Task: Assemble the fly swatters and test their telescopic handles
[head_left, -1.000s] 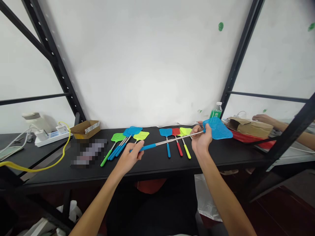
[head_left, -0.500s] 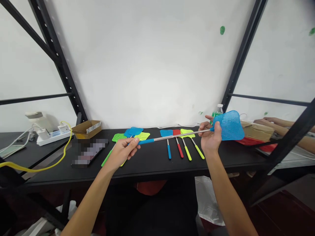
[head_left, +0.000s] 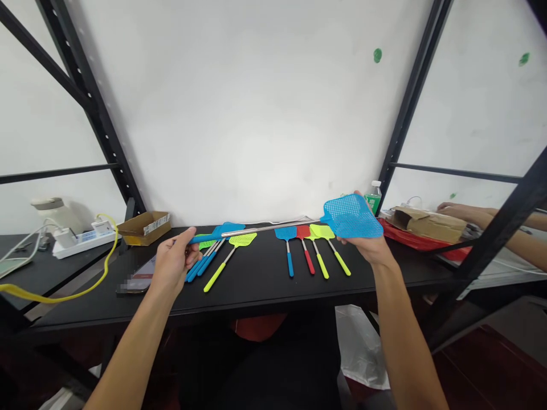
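A telescopic fly swatter with a blue mesh head (head_left: pixel 354 216) is held up over the table, its metal rod drawn out long. My left hand (head_left: pixel 171 259) is closed round the blue handle. Behind the mesh head lies my right hand (head_left: pixel 370 247), palm against it; a fingertip shows past its top edge, and most fingers are hidden. Below on the left lie several swatters, among them a yellow one (head_left: pixel 243 240) and blue ones (head_left: pixel 208 263). Right of the middle are a blue swatter (head_left: pixel 286 234), a red one (head_left: pixel 308 259) and two yellow ones (head_left: pixel 339 259), side by side.
An open cardboard box (head_left: pixel 145 228), a phone (head_left: pixel 139 279) and a white power strip (head_left: pixel 85 242) with a yellow cable (head_left: pixel 111 259) are on the left. At the right stand a bottle (head_left: pixel 374 196) and a torn carton (head_left: pixel 427 223); another person's arm (head_left: pixel 478 213) is beyond.
My left hand has moved left with the handle, and the rod is longer. My right hand has gone from pinching the rod by the head to lying behind the mesh head.
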Demonstrator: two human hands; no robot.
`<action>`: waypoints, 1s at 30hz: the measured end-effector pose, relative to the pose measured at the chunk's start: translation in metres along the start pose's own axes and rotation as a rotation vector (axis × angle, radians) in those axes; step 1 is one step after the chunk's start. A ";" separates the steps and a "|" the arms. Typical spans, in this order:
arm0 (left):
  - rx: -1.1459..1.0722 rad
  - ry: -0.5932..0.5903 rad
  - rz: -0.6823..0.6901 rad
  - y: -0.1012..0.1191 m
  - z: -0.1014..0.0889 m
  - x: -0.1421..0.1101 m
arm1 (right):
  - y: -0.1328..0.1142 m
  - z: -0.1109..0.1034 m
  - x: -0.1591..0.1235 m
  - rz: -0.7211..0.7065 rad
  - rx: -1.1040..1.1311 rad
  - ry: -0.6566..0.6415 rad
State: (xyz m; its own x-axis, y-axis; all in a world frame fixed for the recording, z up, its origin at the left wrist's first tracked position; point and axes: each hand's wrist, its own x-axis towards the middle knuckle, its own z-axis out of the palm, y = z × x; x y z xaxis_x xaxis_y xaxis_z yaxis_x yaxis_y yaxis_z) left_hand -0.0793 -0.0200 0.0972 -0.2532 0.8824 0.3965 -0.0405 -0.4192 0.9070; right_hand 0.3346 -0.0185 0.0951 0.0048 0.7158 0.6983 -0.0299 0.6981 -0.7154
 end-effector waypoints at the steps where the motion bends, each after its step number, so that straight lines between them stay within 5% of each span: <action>1: 0.008 0.009 -0.004 0.003 -0.002 0.000 | -0.003 -0.002 -0.001 0.045 0.087 -0.007; 5: 0.022 -0.008 -0.040 0.013 -0.008 -0.003 | -0.015 -0.009 -0.002 0.182 0.308 0.038; 13: 0.079 -0.036 -0.017 0.018 -0.015 -0.003 | -0.005 -0.012 0.000 0.344 0.318 0.065; 22: 0.541 -0.563 -0.015 0.031 -0.053 -0.002 | 0.002 -0.017 -0.009 0.539 0.263 -0.008; 26: 0.712 -0.749 0.013 0.044 -0.055 -0.004 | 0.000 -0.021 -0.011 0.523 0.252 -0.016; 30: 0.650 -0.913 -0.082 0.047 -0.053 -0.009 | -0.004 -0.026 -0.012 0.496 0.222 -0.030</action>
State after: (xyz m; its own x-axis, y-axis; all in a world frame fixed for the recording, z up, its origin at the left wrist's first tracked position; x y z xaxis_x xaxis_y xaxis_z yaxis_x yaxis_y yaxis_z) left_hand -0.1304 -0.0585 0.1285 0.5407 0.8400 0.0453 0.5549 -0.3966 0.7313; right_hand 0.3609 -0.0295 0.0891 -0.0919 0.9553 0.2811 -0.2320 0.2540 -0.9390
